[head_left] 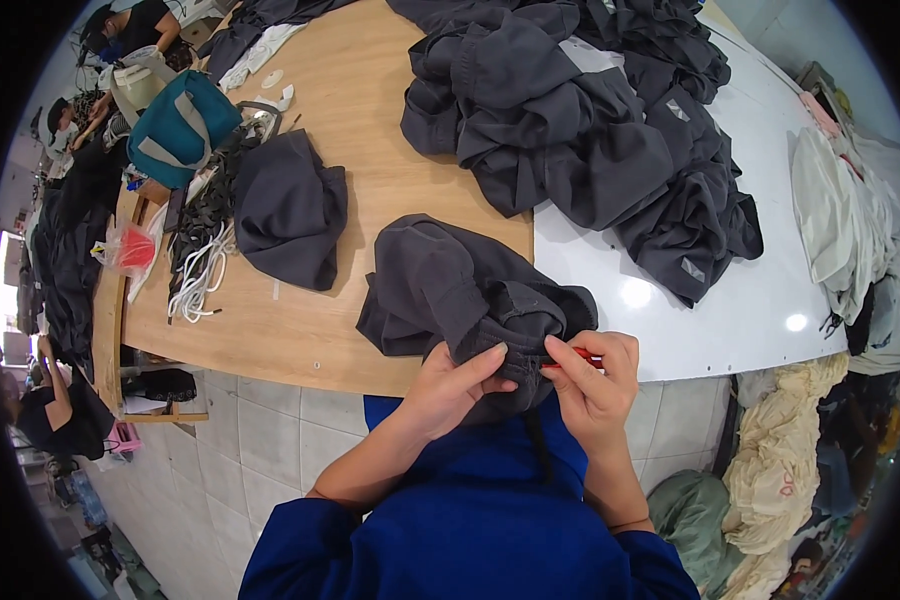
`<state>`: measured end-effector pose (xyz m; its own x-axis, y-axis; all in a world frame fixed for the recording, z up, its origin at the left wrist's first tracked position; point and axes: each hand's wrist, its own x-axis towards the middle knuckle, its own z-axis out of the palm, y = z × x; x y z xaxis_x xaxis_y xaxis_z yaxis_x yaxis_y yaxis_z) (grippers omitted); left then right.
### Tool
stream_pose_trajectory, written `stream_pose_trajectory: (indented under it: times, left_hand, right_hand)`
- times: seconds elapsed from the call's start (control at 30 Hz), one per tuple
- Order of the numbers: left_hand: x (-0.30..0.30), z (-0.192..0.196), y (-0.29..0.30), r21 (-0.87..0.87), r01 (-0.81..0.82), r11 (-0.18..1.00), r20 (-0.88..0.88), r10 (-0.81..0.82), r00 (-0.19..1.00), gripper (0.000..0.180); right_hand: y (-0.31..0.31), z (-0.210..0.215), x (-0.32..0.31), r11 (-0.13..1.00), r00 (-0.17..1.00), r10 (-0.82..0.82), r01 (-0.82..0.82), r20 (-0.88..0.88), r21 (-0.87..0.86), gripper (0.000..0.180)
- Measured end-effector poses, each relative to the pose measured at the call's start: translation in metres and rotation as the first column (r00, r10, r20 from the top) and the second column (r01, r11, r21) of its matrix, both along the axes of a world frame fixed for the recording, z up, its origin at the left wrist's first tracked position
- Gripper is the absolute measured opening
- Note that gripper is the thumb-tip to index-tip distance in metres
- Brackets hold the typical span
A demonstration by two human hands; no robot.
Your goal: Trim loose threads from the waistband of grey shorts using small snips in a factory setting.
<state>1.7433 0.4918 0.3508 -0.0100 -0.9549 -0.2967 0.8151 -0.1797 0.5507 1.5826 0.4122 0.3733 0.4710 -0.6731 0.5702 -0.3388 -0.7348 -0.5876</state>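
Note:
A dark grey garment [433,265] lies bunched at the table's near edge, its gathered waistband turned toward me and part of it hanging over the edge. My left hand [455,388] is closed on the waistband, thumb on top of the cloth. In my right hand [600,388] is a small red tool [582,357], mostly hidden by the fingers, so its kind cannot be made out. The thumb and fingertips of that hand meet the waistband just right of my left hand. A dark cord hangs below the garment in front of my blue top.
A large heap of dark grey garments [560,130] covers the far right. On the left lie a folded dark piece [288,210], white cords [202,275] and a teal bag [182,128]. Cream cloth [775,470] is piled at lower right. Other people work at far left.

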Motion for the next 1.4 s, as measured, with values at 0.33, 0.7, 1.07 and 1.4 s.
stream_pose_trajectory:
  times: [0.33, 0.7, 1.07, 1.4]
  left_hand:
    - [0.001, 0.004, -0.001, 0.049, -0.06, 0.997, 0.13, 0.053, 0.99, 0.019]
    - [-0.025, -0.007, -0.013, -0.001, -0.328, 0.945, 0.192, 0.322, 0.927, 0.021]
    - [-0.018, -0.011, -0.01, -0.009, -0.237, 0.971, 0.313, 0.228, 0.922, 0.014]
    - [-0.011, -0.003, -0.015, -0.014, -0.226, 0.974, 0.221, 0.224, 0.949, 0.016]
  right_hand:
    - [-0.001, -0.004, 0.0, 1.0, 1.0, -0.01, 0.01, 0.003, 0.023, 0.034]
    - [0.005, -0.018, 0.024, 0.974, 0.99, -0.115, 0.095, 0.087, 0.204, 0.029]
    - [0.014, -0.017, 0.007, 0.935, 0.93, 0.348, -0.336, 0.119, -0.111, 0.019]
    - [0.0, -0.025, -0.007, 0.933, 0.957, -0.045, -0.062, 0.285, 0.354, 0.041]
